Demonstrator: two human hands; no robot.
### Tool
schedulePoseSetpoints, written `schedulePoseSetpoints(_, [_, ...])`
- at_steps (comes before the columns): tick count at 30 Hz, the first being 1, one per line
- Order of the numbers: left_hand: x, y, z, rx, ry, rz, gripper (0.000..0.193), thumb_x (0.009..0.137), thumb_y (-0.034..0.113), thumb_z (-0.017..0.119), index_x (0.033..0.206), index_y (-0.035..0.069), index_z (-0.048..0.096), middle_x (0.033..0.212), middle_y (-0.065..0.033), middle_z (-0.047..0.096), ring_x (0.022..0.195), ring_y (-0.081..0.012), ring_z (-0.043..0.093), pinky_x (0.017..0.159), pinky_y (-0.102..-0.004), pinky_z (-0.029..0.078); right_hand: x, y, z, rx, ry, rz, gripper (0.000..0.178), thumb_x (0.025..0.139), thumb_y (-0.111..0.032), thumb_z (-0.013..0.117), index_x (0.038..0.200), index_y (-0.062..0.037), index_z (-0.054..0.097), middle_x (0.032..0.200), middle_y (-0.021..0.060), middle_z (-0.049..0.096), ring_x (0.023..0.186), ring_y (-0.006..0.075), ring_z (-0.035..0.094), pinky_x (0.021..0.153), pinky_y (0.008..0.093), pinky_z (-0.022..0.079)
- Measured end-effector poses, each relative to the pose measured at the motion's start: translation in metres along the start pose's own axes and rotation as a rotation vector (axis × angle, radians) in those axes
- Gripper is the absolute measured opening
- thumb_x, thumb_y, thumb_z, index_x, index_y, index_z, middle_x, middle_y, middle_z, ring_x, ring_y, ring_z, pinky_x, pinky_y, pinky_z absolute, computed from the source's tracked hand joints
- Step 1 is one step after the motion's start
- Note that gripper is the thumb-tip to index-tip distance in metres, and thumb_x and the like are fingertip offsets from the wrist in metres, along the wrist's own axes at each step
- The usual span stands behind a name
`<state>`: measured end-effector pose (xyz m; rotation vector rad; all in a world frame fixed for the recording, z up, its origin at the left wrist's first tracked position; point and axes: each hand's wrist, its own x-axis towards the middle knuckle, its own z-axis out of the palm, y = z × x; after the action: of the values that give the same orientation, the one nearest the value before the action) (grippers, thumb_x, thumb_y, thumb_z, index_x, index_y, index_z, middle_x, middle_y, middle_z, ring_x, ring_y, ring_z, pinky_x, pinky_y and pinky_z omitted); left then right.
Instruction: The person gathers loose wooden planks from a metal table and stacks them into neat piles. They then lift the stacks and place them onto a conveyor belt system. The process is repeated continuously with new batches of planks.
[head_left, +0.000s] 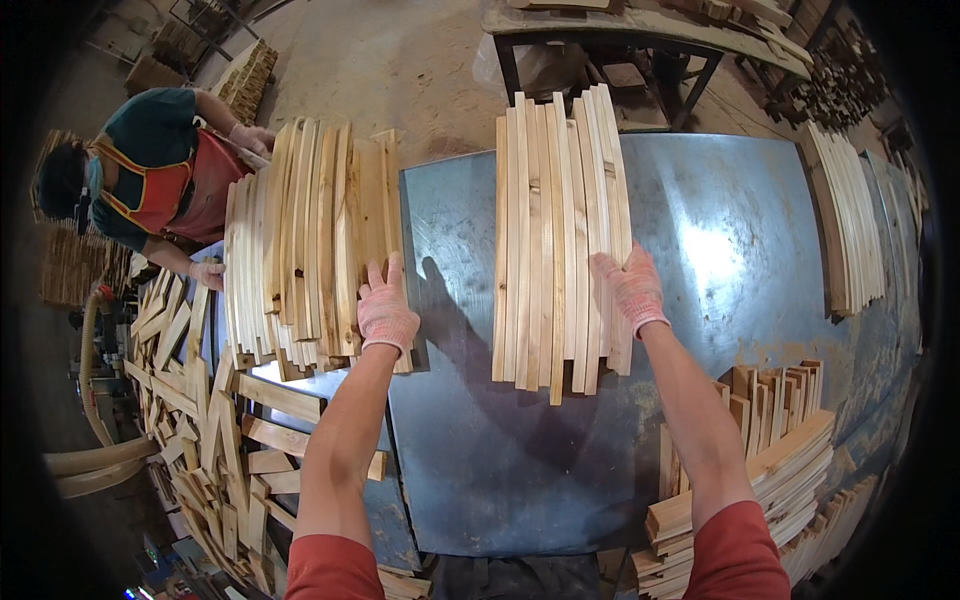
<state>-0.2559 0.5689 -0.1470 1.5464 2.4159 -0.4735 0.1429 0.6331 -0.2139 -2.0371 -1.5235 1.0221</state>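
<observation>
1. The left hand [388, 312] lies on the right-hand edge of the left stack [318, 240], fingers spread; its grip looks open, not closed around a strip.
2. The right hand [630, 290] is at the right side of the middle row [545, 240], thumb and fingers apart; whether its grip pinches any strip, I cannot tell.
3. Both lots of wood are on the metal bench [690, 340], with bare metal between them.
4. The middle row's ends are uneven and nothing supports its left side, so a hard push from the right could fan or topple the strips.
5. A co-worker [150, 165] has hands at the left stack's far side; unmatched pushes could skew it or pinch fingers.
6. Strips slipping off its near end could land among the loose pieces [185, 420].
</observation>
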Motion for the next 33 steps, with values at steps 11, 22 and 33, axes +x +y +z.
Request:
schedulePoseSetpoints(11, [-0.006, -0.009, -0.001, 0.247, -0.052, 0.184, 0.060, 0.095, 0.040, 0.076, 0.151, 0.026, 0.061, 0.176, -0.0226, 0.028, 0.141, -0.0403, 0.055, 0.110, -0.0473, 0.053, -0.003, -0.004, -0.003, -0.024, 0.010, 0.008, 0.083, 0.094, -0.056, 0.077, 0.152, -0.0002, 0.056, 0.145, 0.0259, 0.062, 0.137, 0.0396, 0.059, 0.118, 0.0467, 0.046])
schedulePoseSetpoints(22, [0.009, -0.008, -0.010, 0.149, 0.002, 0.100, 0.067, 0.086, 0.020, 0.078, 0.150, 0.024, 0.061, 0.175, -0.0237, 0.029, 0.142, -0.0418, 0.055, 0.115, -0.0483, 0.048, 0.002, 0.003, 0.001, -0.067, -0.005, 0.028, 0.096, 0.093, -0.061, 0.076, 0.161, 0.0007, 0.047, 0.150, 0.0268, 0.058, 0.140, 0.0397, 0.057, 0.120, 0.0460, 0.045])
schedulePoseSetpoints(33, [0.006, -0.060, 0.009, 0.014, 0.207, 0.184, 0.081, 0.090, 0.021, 0.073, 0.163, 0.007, 0.042, 0.180, -0.0250, 0.018, 0.163, -0.0432, 0.030, 0.131, -0.0477, 0.031, 0.016, -0.030, -0.012, 0.284, -0.122, -0.024, 0.085, 0.087, -0.031, 0.090, 0.155, 0.0000, 0.050, 0.139, 0.0185, 0.070, 0.126, 0.0293, 0.069, 0.109, 0.0398, 0.054])
